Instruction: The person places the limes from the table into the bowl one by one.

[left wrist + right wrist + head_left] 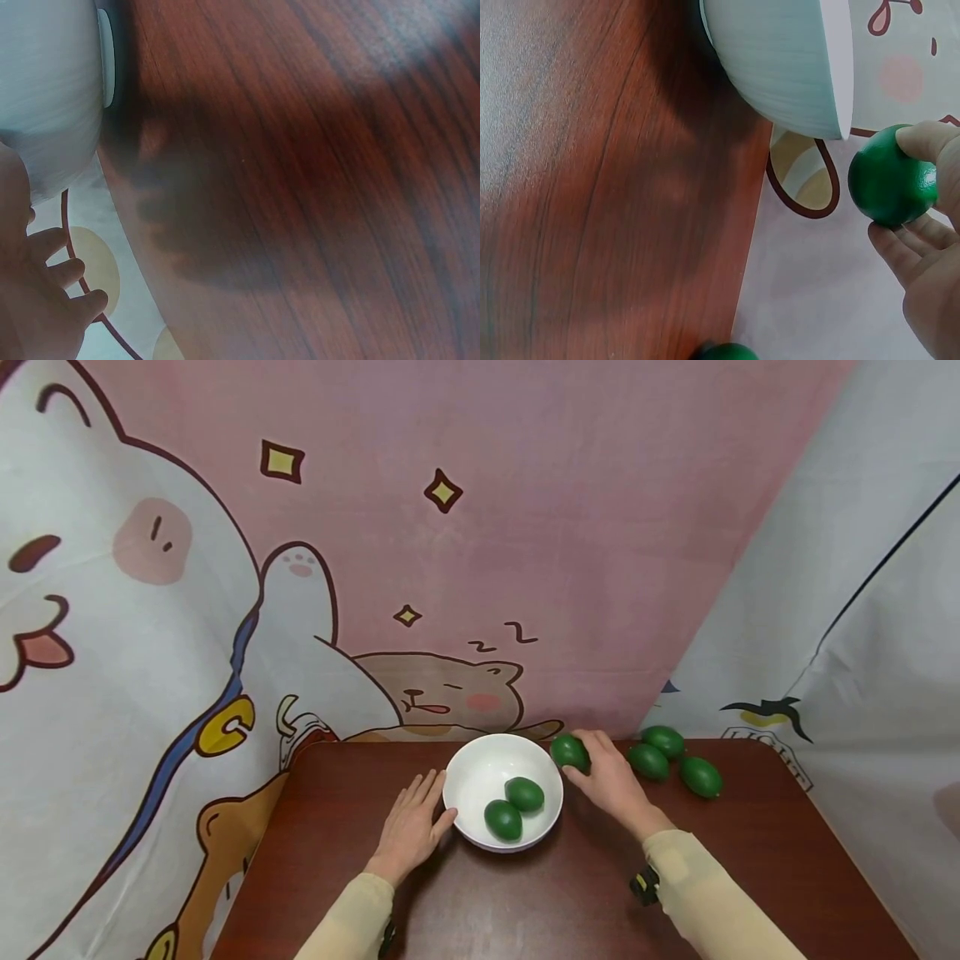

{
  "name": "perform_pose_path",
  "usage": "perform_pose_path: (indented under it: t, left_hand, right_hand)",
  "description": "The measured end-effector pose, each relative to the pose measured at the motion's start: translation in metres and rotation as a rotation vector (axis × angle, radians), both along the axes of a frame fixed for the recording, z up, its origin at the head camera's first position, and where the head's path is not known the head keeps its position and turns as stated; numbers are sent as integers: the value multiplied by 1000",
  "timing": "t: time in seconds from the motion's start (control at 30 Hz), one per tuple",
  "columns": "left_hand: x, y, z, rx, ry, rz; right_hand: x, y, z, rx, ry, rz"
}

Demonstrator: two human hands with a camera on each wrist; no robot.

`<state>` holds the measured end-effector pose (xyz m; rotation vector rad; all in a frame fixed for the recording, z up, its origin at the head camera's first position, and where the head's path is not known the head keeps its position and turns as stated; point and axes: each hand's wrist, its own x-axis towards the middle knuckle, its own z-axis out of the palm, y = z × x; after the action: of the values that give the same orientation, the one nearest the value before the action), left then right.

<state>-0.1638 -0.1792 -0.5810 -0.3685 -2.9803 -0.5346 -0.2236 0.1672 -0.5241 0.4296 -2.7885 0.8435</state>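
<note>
A white bowl stands on the table, with one green lime and a second lime lying inside it. My left hand rests against the bowl's left side, fingers extended and thumb at the rim. Just past the bowl's right rim, my right hand pinches another lime between thumb and fingers. In the right wrist view this held lime is up off the table, close to the bowl's edge. The left wrist view shows the bowl's outer wall beside the left fingers.
Three limes sit together at the back right of the dark wood table: a rear lime, a left lime and a right lime. Behind the table hangs a printed cartoon cloth.
</note>
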Motion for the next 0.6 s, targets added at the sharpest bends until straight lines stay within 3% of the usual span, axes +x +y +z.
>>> perform_pose_path:
  t: [0.6]
  left_hand:
    - [0, -1, 0, -8, -4, 0]
  right_hand:
    - [13, -13, -2, -69, 14, 46]
